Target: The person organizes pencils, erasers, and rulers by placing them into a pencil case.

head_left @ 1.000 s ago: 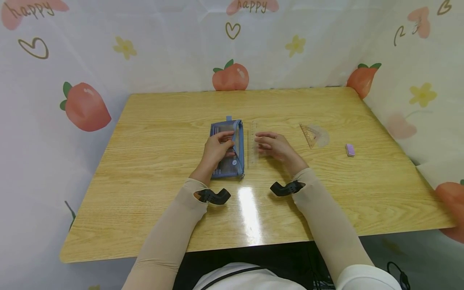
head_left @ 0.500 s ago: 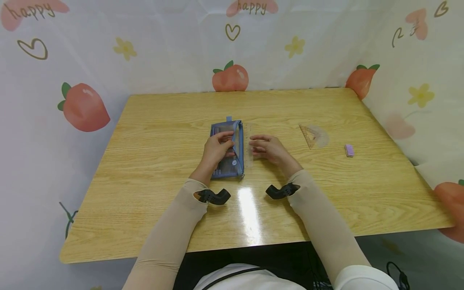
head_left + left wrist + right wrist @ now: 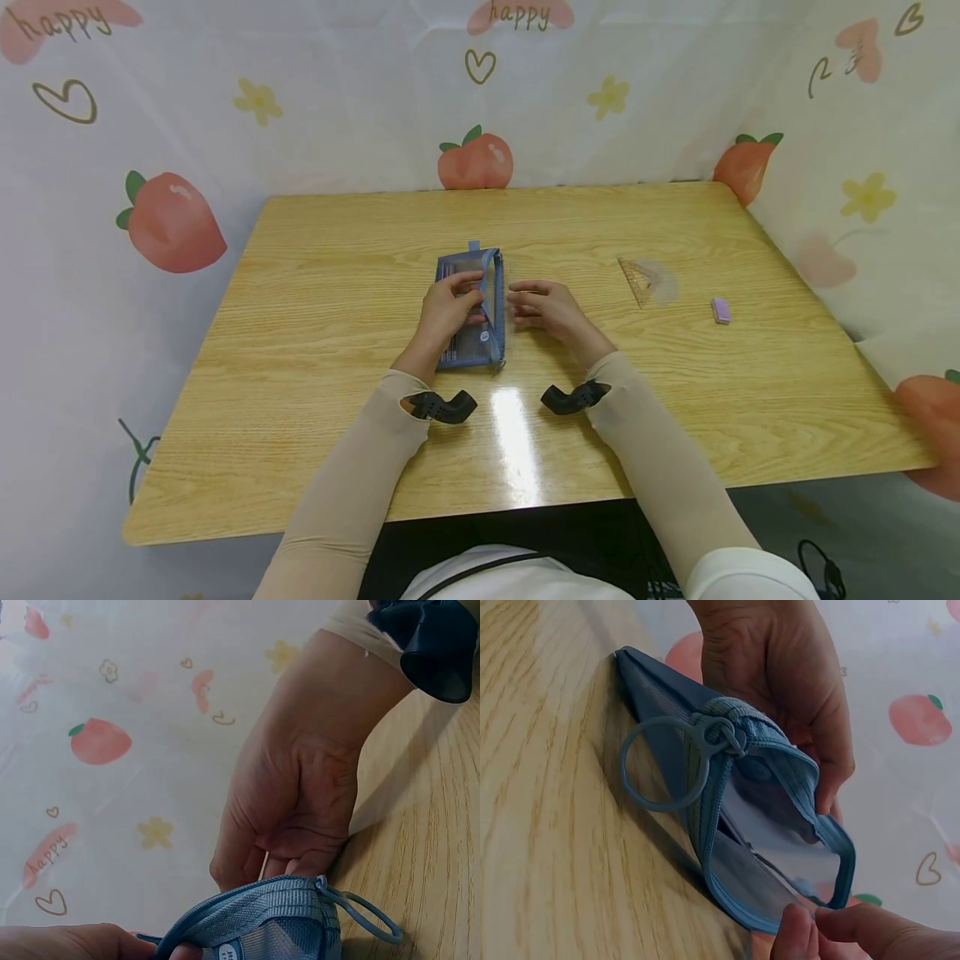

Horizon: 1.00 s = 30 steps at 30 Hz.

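**Clearly unzipped, a blue pouch [image 3: 468, 346] gapes on the wooden table [image 3: 337, 283]**

Head view: the left hand [image 3: 447, 310] grips the mesh-fronted pouch's mouth, covering part of it. Just beside, the right hand [image 3: 553, 310] pinches a faint clear ruler [image 3: 511, 338]; a set square [image 3: 634, 282], protractor [image 3: 664, 283] and purple eraser [image 3: 721, 311] lie farther right.

Left wrist view: the pouch's rim hides the right fingertips.

Right wrist view: a ring pull [image 3: 625, 763] hangs from the zip.

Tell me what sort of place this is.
Probably a staged indoor recording spot: a printed fruit-and-heart backdrop surrounds a wooden table, black devices sit on both wrists, and a blue zip pouch lies mid-table.
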Motion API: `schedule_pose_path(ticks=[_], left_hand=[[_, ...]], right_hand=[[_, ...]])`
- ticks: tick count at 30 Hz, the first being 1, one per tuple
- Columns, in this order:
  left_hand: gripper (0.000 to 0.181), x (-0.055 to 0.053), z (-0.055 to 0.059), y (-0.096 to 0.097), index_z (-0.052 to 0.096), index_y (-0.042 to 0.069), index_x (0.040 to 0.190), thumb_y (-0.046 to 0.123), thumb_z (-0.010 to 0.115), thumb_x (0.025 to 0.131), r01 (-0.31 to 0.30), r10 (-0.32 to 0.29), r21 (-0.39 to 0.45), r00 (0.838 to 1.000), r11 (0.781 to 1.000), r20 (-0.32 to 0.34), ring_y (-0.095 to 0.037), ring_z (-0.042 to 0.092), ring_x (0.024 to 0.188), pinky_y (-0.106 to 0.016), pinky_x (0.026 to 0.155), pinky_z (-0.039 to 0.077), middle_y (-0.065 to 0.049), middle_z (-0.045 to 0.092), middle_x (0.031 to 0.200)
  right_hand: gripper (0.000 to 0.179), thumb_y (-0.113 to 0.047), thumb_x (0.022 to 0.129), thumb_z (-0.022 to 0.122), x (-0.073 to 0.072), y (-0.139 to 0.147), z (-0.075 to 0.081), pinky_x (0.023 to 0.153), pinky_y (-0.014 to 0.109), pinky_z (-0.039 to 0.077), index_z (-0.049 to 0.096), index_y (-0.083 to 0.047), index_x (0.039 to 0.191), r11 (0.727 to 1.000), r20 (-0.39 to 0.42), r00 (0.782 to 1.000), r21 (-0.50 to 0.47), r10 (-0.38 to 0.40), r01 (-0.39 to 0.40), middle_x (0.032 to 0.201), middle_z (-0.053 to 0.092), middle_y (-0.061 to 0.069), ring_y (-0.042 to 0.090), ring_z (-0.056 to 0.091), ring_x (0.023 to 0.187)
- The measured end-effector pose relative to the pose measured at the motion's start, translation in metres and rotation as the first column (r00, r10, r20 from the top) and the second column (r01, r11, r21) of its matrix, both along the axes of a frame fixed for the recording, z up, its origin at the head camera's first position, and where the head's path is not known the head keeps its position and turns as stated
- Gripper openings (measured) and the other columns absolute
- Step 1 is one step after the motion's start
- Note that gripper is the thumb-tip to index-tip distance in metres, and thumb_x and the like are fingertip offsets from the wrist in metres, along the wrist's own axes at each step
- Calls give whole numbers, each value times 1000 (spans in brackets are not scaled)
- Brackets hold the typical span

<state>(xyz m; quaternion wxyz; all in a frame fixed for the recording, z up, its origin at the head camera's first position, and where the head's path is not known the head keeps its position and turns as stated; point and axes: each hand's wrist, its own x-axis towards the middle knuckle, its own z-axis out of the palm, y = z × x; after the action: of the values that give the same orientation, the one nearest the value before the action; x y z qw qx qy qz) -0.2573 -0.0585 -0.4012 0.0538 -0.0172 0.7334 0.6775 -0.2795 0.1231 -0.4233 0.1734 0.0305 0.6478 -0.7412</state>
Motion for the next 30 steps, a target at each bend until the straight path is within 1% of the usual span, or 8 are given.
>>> schedule_pose_path(ticks=[7,14,17,22,27,30], left_hand=[[36,0,1,0,57,7,121,1,56,86,16,-16,3,1000,1000,5,-29,60,84,-33,63,56,-15,54,114],[35,0,0,0,59,10,119,2,57,85,5,-5,4,1000,1000,2,-27,60,81,-32,62,56,-12,55,112],[34,0,0,0,59,11,118,2,57,85,1,-1,3,1000,1000,2,-26,60,80,-32,62,56,-10,56,110],[34,0,0,1,60,12,117,2,58,85,-3,3,-8,1000,1000,6,-23,61,79,-31,61,56,-7,57,108],[34,0,0,1,61,13,116,2,58,84,-3,3,-2,1000,1000,14,-22,61,80,-30,61,56,-7,57,108],[34,0,0,1,60,12,117,2,58,84,-3,3,-1,1000,1000,17,-23,60,80,-31,62,56,-7,57,108]], right_hand=[[33,-5,88,57,0,-3,-1,66,31,55,54,7,118,1000,-16,1000,5,-2,3,90,60,11,17,61,71],[33,-5,88,57,4,-9,1,64,31,56,54,6,119,999,-31,999,42,-21,23,99,59,19,19,62,72],[32,-5,87,57,2,-12,-1,63,31,56,56,5,117,998,-33,998,45,-47,48,98,60,19,19,63,71],[30,-4,85,60,0,-18,-4,62,31,56,58,5,114,995,-64,995,56,-74,77,93,62,19,20,63,69],[30,-2,85,60,1,-21,-5,62,31,56,57,7,114,994,-101,992,63,-82,88,94,61,21,21,63,68],[30,-1,85,58,2,-21,-5,64,33,56,57,7,114,993,-107,991,79,-75,84,96,61,21,21,64,68]])
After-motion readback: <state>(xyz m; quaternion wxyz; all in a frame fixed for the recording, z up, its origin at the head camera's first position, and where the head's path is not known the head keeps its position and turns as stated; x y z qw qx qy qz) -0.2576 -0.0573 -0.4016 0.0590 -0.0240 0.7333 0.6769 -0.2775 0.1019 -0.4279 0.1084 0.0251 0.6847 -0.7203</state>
